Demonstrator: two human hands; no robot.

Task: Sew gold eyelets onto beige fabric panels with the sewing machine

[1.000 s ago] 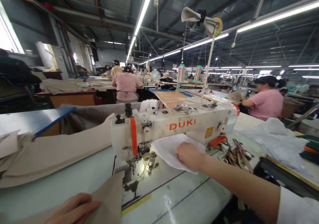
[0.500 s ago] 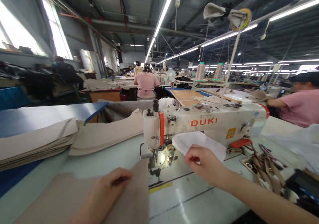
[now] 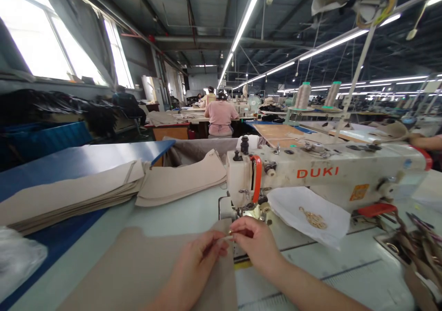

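My left hand (image 3: 198, 267) pinches the edge of a beige fabric panel (image 3: 131, 269), which spreads across the table's near left side. Against that edge, my right hand (image 3: 260, 244) closes thumb and fingers on a small gold-coloured metal piece (image 3: 230, 232); its exact shape is too small to make out. Both sets of fingertips nearly meet, just in front of the sewing machine's (image 3: 311, 182) needle area, which they partly hide. Right of them, a white sheet (image 3: 281, 202) leans by the machine arm with a small heap of gold-coloured pieces (image 3: 313, 219) on it.
Stacked beige panels (image 3: 83, 193) lie at left, beside more cut pieces (image 3: 179, 182). Clear plastic (image 3: 20, 258) sits at the left edge. At right is a tray with beige straps (image 3: 414, 255). A person in pink (image 3: 221, 115) sits ahead, facing away.
My right hand has come from the white sheet to the fabric edge, bringing a small gold-coloured piece. My left hand has stayed on the panel. The view has swung left.
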